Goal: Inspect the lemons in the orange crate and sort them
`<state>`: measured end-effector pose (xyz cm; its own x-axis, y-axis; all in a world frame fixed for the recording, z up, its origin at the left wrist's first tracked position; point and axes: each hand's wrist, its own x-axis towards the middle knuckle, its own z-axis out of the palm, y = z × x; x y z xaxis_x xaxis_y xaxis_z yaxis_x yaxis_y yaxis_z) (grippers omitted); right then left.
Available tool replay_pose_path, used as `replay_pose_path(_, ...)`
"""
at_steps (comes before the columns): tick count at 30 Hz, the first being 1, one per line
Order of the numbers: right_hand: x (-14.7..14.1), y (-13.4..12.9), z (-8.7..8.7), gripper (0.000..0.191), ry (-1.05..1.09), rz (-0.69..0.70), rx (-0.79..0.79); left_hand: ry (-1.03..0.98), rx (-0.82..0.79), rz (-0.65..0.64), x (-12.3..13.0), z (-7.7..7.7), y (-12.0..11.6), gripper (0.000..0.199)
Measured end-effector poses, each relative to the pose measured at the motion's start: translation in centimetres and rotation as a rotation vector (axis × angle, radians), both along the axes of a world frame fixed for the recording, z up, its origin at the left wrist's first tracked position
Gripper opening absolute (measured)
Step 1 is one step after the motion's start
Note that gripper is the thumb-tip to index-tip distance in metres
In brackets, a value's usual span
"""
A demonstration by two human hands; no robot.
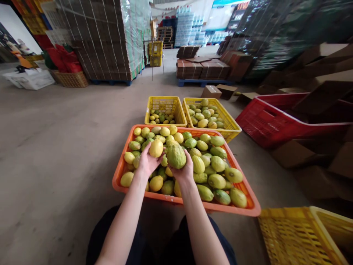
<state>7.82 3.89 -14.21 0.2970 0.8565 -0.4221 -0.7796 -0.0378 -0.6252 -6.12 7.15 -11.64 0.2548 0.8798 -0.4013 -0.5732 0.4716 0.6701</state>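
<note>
My left hand (148, 162) is closed round a smooth yellow lemon (156, 148), held above the fruit. Close beside it, my right hand (185, 170) grips a larger green, bumpy citron-like fruit (176, 155). Both hands hover over the middle of an orange plastic crate (242, 211) full of yellow and green citrus. Mostly yellow fruit lies on the crate's left side, and larger greenish fruit (217, 181) on its right. The fruit directly under my hands is partly hidden.
Behind the orange crate stand two yellow crates, the left one (165, 101) and the right one (231, 125), both with fruit inside. A red crate (264, 125) and cardboard boxes (328, 162) are at the right. Another yellow crate (289, 232) is at lower right. Wrapped pallets (102, 40) stand farther back.
</note>
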Motion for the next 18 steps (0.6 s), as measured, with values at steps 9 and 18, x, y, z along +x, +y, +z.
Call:
replay_pose_path(9, -0.2, -0.1, 1.6, 0.029, 0.209, -0.048, -0.114, -0.195, -0.241, 0.073, 0.5, 2.7, -0.6, 0.040)
replay_pose_path(18, 0.0, -1.4, 3.3, 0.015, 0.197, 0.008, -0.055, -0.117, -0.195, 0.121, 0.3, 2.8, -0.9, 0.042)
